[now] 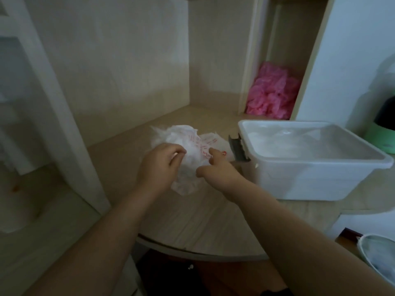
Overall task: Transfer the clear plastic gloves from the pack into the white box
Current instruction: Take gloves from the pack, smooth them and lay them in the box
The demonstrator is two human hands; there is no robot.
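Note:
The pack of clear plastic gloves [188, 144], a crumpled white plastic bag with red print, lies on the wooden desk in the middle of the head view. My left hand [159, 167] grips its left side with curled fingers. My right hand [215, 169] pinches the pack's right edge, index finger stretched forward. The white box [320, 180] stands open to the right, a grey latch on its left end close to my right hand. Pale, filmy material lies inside the box.
A heap of pink plastic gloves [271, 92] fills a narrow shelf nook behind the box. A green and dark object [382, 133] stands at the far right. The rounded desk edge [192, 251] runs near me. A bowl-like rim [376, 257] shows at the lower right.

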